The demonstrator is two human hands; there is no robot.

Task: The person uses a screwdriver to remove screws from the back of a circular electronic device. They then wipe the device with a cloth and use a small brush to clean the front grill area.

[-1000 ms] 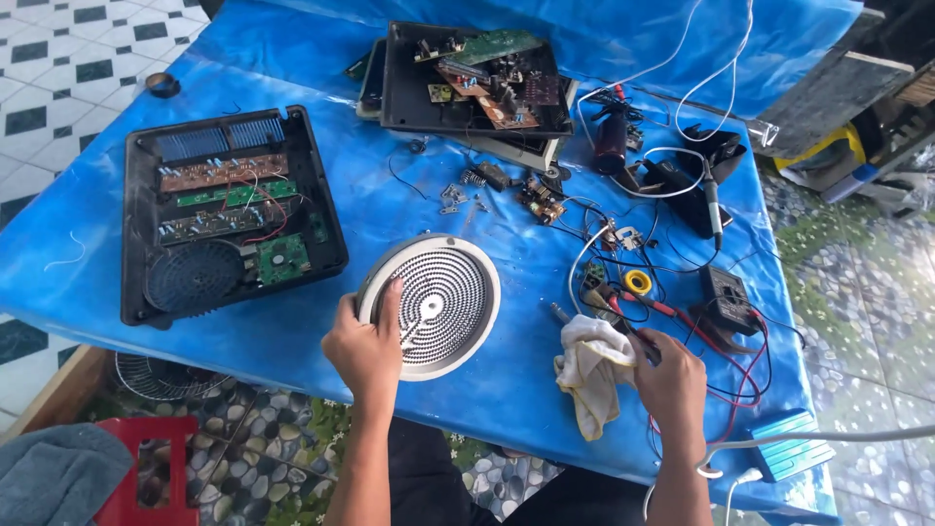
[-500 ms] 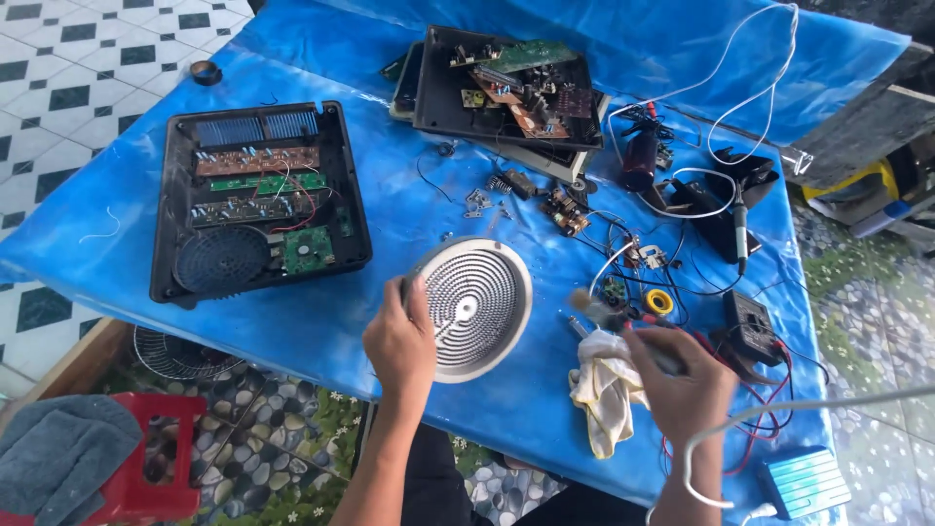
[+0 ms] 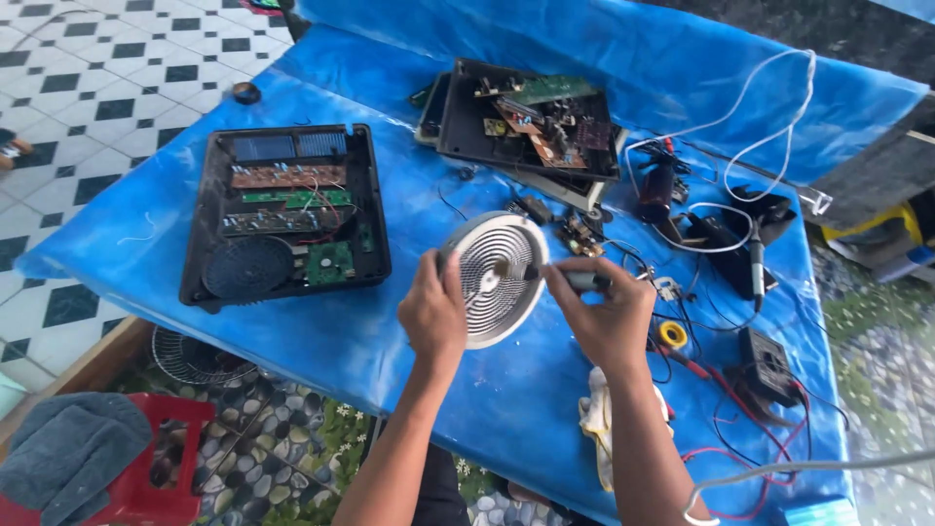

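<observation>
My left hand point(image 3: 433, 314) grips the near edge of a round white heating coil disc point(image 3: 497, 275) and holds it tilted up off the blue table cover point(image 3: 292, 341). My right hand point(image 3: 606, 319) holds a dark-handled tool point(image 3: 575, 281), likely a screwdriver, with its tip at the disc's centre. An opened black cooker housing point(image 3: 287, 214) with circuit boards and a fan lies to the left of both hands.
A second opened black case with boards point(image 3: 531, 122) lies at the back. White cable point(image 3: 740, 107), a soldering iron stand point(image 3: 740, 239), a yellow tape roll point(image 3: 673, 334), a black meter with red leads point(image 3: 766, 365) and a white rag point(image 3: 596, 419) crowd the right side. A red stool with grey cloth point(image 3: 97, 458) stands below left.
The disc lay flat on the table; my left hand has lifted and tilted it. My right hand left the rag area and brought a tool to the disc's centre.
</observation>
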